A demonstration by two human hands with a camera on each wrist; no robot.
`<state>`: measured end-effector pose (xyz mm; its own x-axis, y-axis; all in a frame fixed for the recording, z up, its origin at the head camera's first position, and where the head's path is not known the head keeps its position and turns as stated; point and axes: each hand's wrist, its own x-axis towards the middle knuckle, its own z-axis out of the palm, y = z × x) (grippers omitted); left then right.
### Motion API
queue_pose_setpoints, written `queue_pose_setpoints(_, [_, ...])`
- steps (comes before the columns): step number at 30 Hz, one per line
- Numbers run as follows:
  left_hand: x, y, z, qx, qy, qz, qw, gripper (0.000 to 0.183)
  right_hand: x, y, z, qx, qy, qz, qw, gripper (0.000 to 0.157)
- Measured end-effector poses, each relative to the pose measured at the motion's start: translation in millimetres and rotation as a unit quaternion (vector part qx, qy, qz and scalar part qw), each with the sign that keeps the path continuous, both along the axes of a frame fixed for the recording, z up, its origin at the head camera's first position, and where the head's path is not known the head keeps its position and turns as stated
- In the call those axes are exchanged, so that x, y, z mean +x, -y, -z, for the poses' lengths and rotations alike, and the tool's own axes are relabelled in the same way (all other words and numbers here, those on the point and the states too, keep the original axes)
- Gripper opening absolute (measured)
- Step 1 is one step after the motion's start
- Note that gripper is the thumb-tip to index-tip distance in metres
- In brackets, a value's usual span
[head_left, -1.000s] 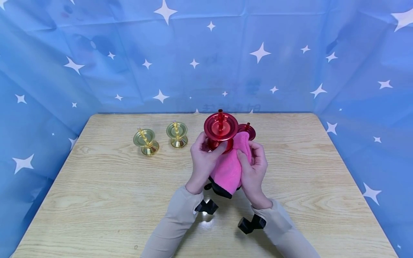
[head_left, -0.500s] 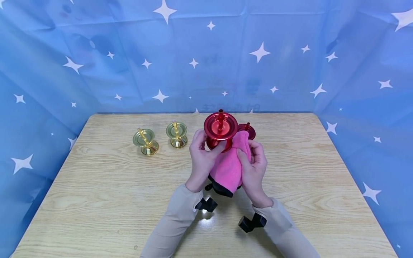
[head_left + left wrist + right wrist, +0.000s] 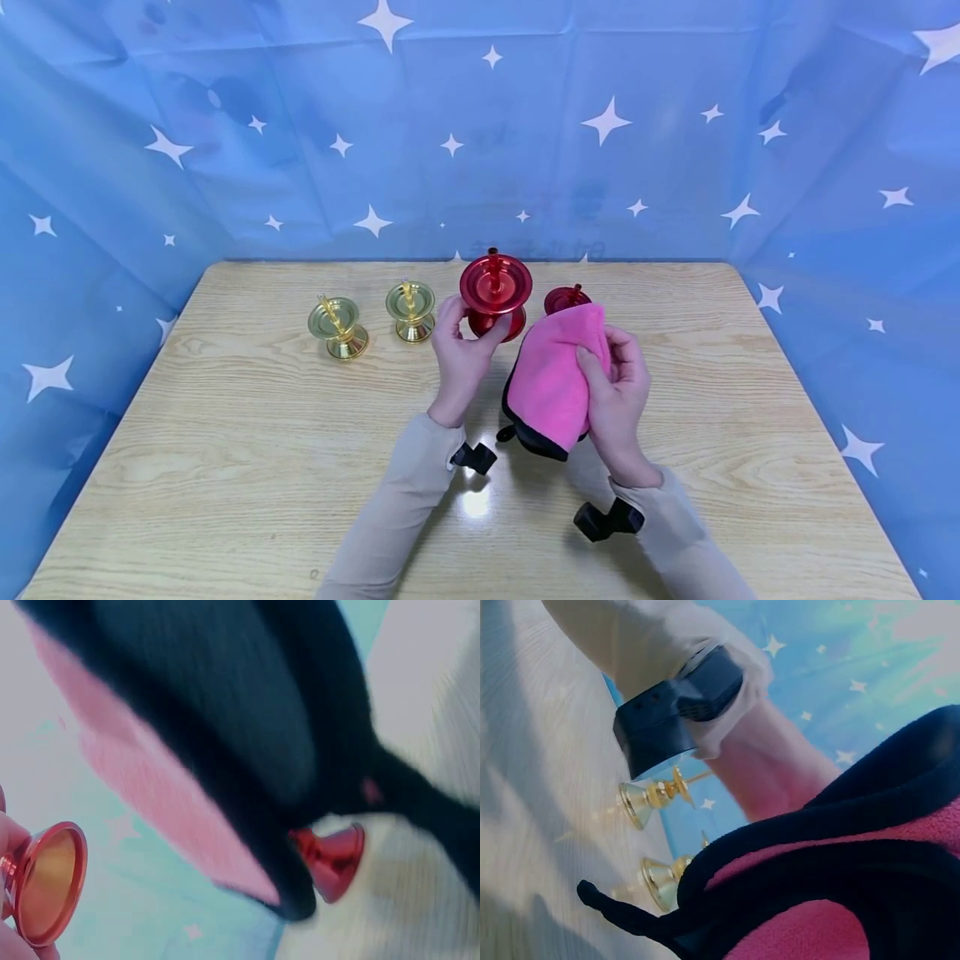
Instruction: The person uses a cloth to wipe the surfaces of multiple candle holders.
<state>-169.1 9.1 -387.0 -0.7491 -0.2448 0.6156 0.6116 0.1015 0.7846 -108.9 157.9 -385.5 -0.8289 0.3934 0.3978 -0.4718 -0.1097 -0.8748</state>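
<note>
My left hand (image 3: 465, 354) grips a shiny red candle holder (image 3: 496, 287) by its lower part, with the dish and upright tube on top. In the left wrist view its hollow base (image 3: 51, 885) faces the camera, raised off the table. My right hand (image 3: 621, 400) pinches a pink cloth (image 3: 555, 375) with a black border, which hangs down from the fingers. The cloth and the held candle holder are apart. Behind the cloth stands a second red candle holder (image 3: 562, 298), its lower part hidden in the head view; its base (image 3: 337, 859) shows in the left wrist view.
Two gold candle holders stand on the wooden table (image 3: 247, 467) to the left: one (image 3: 343, 329) farther out, the other (image 3: 412, 312) nearer my left hand. A blue curtain with white stars (image 3: 480, 133) surrounds the table's back and sides.
The hands have moved apart. My left hand has carried the red candle holder slightly left and away from me; my right hand has drawn the pink cloth rightward off it.
</note>
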Motion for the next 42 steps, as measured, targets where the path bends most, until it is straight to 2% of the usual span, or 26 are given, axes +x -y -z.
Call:
queue_pose_setpoints(5, [-21.7, 1.1, 30.5, -0.017, 0.011, -0.020, 0.9996, 0.027, 1.5, -9.8, -2.2, -0.015, -0.018, 0.000, 1.000, 0.020])
queue_pose_setpoints(6, [-23.3, 1.3, 32.8, -0.019, 0.015, -0.022, 0.9995, 0.027, 1.6, -11.6, -2.4, -0.016, -0.021, 0.001, 1.000, 0.021])
queue_pose_setpoints(12, [-32.0, 1.4, 43.9, -0.027, 0.027, -0.029, 0.9989, 0.027, 2.7, -20.3, -3.5, -0.009, -0.026, 0.022, 0.999, 0.022])
queue_pose_setpoints(20, [-41.4, 1.8, 56.9, -0.045, 0.069, -0.035, 0.9960, 0.026, 6.4, -28.6, -6.2, -0.023, -0.029, 0.031, 0.999, 0.022])
queue_pose_setpoints(37, [-54.4, 0.4, 82.7, -0.087, 0.132, -0.056, 0.9858, 0.026, 11.7, -42.2, -9.7, -0.049, -0.046, 0.051, 0.996, 0.021])
queue_pose_setpoints(42, [-57.6, -1.9, 89.4, -0.100, 0.140, -0.061, 0.9831, 0.027, 11.3, -43.1, -9.1, -0.057, -0.057, 0.053, 0.995, 0.022])
